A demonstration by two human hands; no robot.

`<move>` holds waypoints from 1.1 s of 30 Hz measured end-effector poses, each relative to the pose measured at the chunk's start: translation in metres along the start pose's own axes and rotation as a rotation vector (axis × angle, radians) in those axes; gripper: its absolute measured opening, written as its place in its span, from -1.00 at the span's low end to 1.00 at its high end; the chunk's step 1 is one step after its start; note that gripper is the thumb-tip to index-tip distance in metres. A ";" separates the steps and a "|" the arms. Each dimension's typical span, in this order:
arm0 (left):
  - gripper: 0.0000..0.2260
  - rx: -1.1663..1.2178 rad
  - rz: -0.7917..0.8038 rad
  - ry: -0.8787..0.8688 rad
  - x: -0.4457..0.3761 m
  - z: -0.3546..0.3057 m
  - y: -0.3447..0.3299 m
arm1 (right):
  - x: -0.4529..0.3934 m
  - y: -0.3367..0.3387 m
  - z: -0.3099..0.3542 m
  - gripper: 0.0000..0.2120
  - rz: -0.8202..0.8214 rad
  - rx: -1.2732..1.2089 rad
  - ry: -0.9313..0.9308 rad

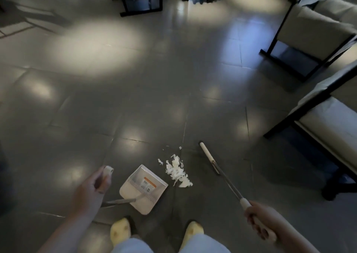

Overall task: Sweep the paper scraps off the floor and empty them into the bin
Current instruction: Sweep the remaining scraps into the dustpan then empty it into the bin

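1. Nearest the camera, two yellow slippers [120, 231] are seen on the grey tiled floor [154, 101], below pale blue trouser legs [131, 246].
2. The white grip of the broom handle [230, 187] is clasped by the right hand [258, 222], with the fingers curled round it; the metal shaft is angled away to the upper left.
3. The white top of the dustpan handle [119, 201] is held in the left hand [92, 190], the fingers being wrapped round it; its thin shaft is slanted down to the back of the pan.
4. The white dustpan [143, 189] is set on the floor between the two hands, just ahead of the slippers, with its open mouth turned toward the upper right. An orange and white label is seen inside it.
5. The paper scraps [178, 172] are gathered in a white heap on the floor just beside the mouth of the dustpan, between it and the broom; a few small bits are scattered just beyond the heap. None can be made out inside the pan.
6. The broom head [207, 155] is placed on the floor to the right of the heap, near it but apart from it.
7. Farther off, black-framed chairs [309, 40] with pale cushions are ranged along the right side and the far edge, and bright patches of reflected light are spread over the tiles.
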State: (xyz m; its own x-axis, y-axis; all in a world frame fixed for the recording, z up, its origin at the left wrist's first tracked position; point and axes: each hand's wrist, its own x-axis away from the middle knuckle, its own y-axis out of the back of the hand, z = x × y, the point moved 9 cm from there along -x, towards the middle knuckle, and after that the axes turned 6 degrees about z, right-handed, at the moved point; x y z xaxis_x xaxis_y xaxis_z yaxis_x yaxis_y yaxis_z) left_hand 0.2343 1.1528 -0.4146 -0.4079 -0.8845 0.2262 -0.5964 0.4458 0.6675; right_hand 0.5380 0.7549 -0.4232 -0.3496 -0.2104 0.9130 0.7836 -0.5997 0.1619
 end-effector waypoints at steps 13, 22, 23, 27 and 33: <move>-0.30 -0.146 0.208 -0.233 -0.086 0.009 0.058 | 0.008 -0.225 -0.009 -0.78 0.206 -0.996 -0.174; -0.73 -0.017 0.269 -0.153 -0.123 0.025 0.057 | -0.040 -0.260 0.070 -0.86 0.126 -0.940 -0.096; -0.75 -0.017 0.271 -0.153 -0.127 0.024 0.057 | -0.044 -0.267 0.074 -0.90 0.108 -0.834 -0.098; -0.77 -0.040 0.245 -0.162 -0.140 0.021 0.053 | -0.052 -0.299 0.084 -0.94 0.006 -0.326 -0.128; -0.71 -0.079 0.233 -0.167 -0.133 0.016 0.044 | -0.040 -0.324 0.065 -0.69 0.029 0.015 -0.103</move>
State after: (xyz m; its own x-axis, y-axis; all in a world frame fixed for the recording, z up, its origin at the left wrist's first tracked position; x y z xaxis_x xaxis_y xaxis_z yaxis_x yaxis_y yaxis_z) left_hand 0.2514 1.2928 -0.4262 -0.6398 -0.7218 0.2640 -0.4207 0.6163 0.6657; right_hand 0.3317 1.0081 -0.4881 -0.2731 -0.1467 0.9507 0.8004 -0.5829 0.1400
